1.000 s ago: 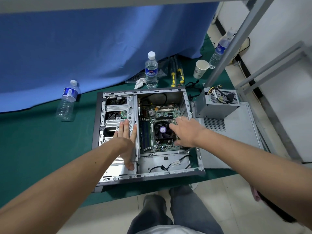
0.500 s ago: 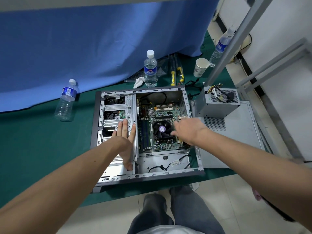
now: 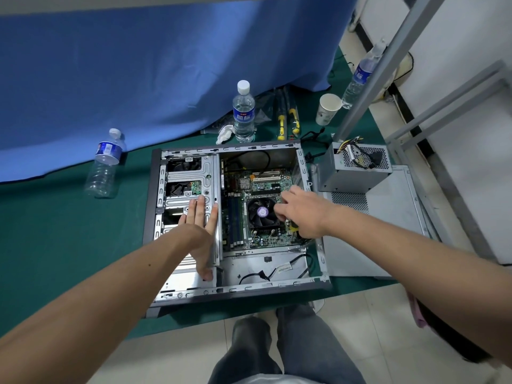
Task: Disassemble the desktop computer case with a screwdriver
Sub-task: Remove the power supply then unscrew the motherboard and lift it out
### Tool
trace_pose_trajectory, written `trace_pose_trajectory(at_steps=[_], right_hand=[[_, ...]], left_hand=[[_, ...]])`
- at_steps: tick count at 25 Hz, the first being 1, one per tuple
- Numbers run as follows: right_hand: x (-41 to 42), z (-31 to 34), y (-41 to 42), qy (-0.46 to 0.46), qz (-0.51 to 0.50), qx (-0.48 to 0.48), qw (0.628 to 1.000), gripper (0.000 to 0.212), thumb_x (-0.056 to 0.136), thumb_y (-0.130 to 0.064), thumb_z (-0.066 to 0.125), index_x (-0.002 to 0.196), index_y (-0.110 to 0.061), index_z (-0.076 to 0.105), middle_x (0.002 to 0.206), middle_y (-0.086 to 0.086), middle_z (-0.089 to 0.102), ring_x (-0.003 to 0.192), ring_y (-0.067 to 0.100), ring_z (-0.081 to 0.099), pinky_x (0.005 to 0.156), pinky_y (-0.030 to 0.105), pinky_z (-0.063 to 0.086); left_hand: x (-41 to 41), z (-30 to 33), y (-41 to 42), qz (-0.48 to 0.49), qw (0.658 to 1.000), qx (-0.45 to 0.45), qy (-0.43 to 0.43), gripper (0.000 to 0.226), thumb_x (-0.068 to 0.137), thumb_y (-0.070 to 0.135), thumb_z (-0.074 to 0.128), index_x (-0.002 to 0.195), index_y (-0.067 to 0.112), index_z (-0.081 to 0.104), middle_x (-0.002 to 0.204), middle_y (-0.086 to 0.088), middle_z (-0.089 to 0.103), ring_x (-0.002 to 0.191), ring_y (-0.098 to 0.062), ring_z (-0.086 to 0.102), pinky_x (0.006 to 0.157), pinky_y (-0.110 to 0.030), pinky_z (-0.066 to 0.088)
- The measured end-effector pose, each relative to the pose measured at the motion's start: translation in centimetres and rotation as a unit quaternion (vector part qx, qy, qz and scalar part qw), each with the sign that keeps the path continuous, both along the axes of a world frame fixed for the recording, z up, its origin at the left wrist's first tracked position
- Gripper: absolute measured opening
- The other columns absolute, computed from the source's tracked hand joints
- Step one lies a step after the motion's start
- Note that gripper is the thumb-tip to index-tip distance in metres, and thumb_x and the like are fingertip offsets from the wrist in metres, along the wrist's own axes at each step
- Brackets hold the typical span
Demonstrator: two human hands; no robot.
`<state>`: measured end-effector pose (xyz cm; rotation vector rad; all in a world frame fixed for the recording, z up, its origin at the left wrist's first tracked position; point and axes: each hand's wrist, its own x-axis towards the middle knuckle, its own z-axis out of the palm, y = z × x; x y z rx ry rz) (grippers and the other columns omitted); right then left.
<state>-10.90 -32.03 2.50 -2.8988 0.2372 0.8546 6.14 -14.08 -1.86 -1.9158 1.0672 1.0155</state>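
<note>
Green cloth (image 3: 55,239) covers the table where the open computer case (image 3: 235,217) lies on its side, the left hand (image 3: 201,231) pressed flat on its drive cage, the right hand (image 3: 300,212) gripping a yellow-handled screwdriver (image 3: 292,226) beside the fan (image 3: 261,213). Right lies a power supply (image 3: 357,170) on a grey panel (image 3: 388,225); farther off stand water bottles (image 3: 243,112), a paper cup (image 3: 328,109) and a blue curtain (image 3: 166,65). The right hand has shifted slightly nearer since before.

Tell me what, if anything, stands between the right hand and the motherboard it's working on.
Nothing visible does. The right hand, holding a screwdriver, is already over the motherboard beside the CPU fan inside the open case.
</note>
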Motion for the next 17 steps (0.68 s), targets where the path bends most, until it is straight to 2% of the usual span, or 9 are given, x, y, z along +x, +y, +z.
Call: trace_pose_trajectory(at_steps=[3, 4, 6, 8, 10, 12, 13, 15, 17], right_hand=[[-0.22, -0.24, 0.36, 0.032, -0.009, -0.067, 0.997, 0.043, 0.1, -0.038, 0.049, 0.134, -0.013, 0.045, 0.129, 0.014, 0.043, 0.11, 0.029, 0.052, 0.086, 0.04, 0.053], [-0.23, -0.47, 0.42, 0.028, -0.013, -0.07, 0.997, 0.04, 0.103, -0.037, 0.042, 0.133, -0.011, 0.045, 0.126, 0.014, 0.046, 0.104, 0.03, 0.056, 0.082, 0.042, 0.055], [-0.05, -0.53, 0.3, 0.007, -0.007, -0.047, 0.999, 0.026, 0.101, -0.018, 0.044, 0.126, -0.012, 0.049, 0.119, 0.01, 0.049, 0.099, 0.027, 0.055, 0.08, 0.04, 0.053], [0.11, -0.39, -0.07, -0.011, 0.004, -0.005, 1.0, 0.034, 0.088, -0.005, 0.053, 0.121, -0.015, 0.049, 0.114, 0.005, 0.045, 0.104, 0.023, 0.044, 0.081, 0.035, 0.044], [0.21, -0.31, 0.06, 0.0, -0.007, 0.003, 1.0, 0.039, 0.088, -0.014, 0.06, 0.125, -0.015, 0.047, 0.12, 0.008, 0.044, 0.109, 0.024, 0.042, 0.084, 0.035, 0.044], [0.2, -0.48, 0.37, 0.013, -0.019, -0.045, 0.999, 0.042, 0.1, -0.036, 0.05, 0.133, -0.011, 0.044, 0.127, 0.014, 0.045, 0.107, 0.029, 0.053, 0.086, 0.04, 0.052], [0.22, -0.58, 0.45, 0.014, -0.016, -0.06, 0.998, 0.039, 0.103, -0.036, 0.043, 0.132, -0.01, 0.044, 0.124, 0.015, 0.047, 0.099, 0.029, 0.058, 0.081, 0.041, 0.055], [0.4, -0.66, 0.29, -0.002, -0.014, -0.035, 0.999, 0.026, 0.102, -0.018, 0.044, 0.126, -0.01, 0.047, 0.116, 0.012, 0.047, 0.091, 0.026, 0.056, 0.075, 0.038, 0.053], [0.39, -0.46, -0.16, -0.01, -0.013, 0.012, 1.0, 0.034, 0.088, -0.004, 0.053, 0.12, -0.014, 0.048, 0.11, 0.007, 0.043, 0.098, 0.022, 0.044, 0.079, 0.034, 0.044]], left_hand=[[-0.06, 0.09, -0.04, -0.001, 1.0, -0.001, 0.002, 0.163, 0.058, 0.062, 0.085, 0.128, 0.007, -0.051, 0.122, -0.03, -0.059, 0.128, -0.047, -0.045, 0.119, -0.055, -0.008], [-0.03, 0.13, -0.04, -0.001, 1.0, -0.003, 0.003, 0.163, 0.058, 0.062, 0.085, 0.129, 0.007, -0.051, 0.123, -0.03, -0.059, 0.128, -0.047, -0.045, 0.119, -0.055, -0.008], [0.02, 0.27, -0.01, -0.001, 1.0, -0.005, 0.008, 0.163, 0.058, 0.062, 0.085, 0.13, 0.007, -0.05, 0.123, -0.03, -0.059, 0.128, -0.047, -0.044, 0.119, -0.055, -0.008], [0.04, 0.35, -0.04, -0.001, 1.0, -0.003, 0.01, 0.162, 0.059, 0.062, 0.085, 0.13, 0.006, -0.05, 0.124, -0.03, -0.058, 0.128, -0.048, -0.044, 0.119, -0.055, -0.008], [0.0, 0.4, -0.06, -0.002, 1.0, -0.002, 0.009, 0.162, 0.059, 0.062, 0.085, 0.13, 0.006, -0.05, 0.124, -0.03, -0.058, 0.128, -0.048, -0.044, 0.119, -0.055, -0.008], [-0.05, 0.43, -0.1, -0.004, 1.0, -0.002, 0.007, 0.161, 0.06, 0.062, 0.084, 0.131, 0.006, -0.049, 0.124, -0.03, -0.058, 0.129, -0.048, -0.043, 0.119, -0.055, -0.008], [-0.07, 0.46, -0.1, -0.005, 1.0, -0.002, 0.007, 0.161, 0.06, 0.062, 0.084, 0.131, 0.006, -0.049, 0.125, -0.03, -0.058, 0.129, -0.048, -0.043, 0.119, -0.055, -0.008], [-0.13, 0.57, -0.14, -0.005, 1.0, -0.001, 0.006, 0.161, 0.061, 0.062, 0.084, 0.131, 0.006, -0.049, 0.126, -0.03, -0.057, 0.129, -0.047, -0.043, 0.119, -0.055, -0.008], [-0.15, 0.65, -0.2, -0.007, 1.0, -0.001, 0.007, 0.161, 0.061, 0.061, 0.084, 0.132, 0.006, -0.049, 0.127, -0.031, -0.056, 0.13, -0.047, -0.042, 0.119, -0.055, -0.007]])
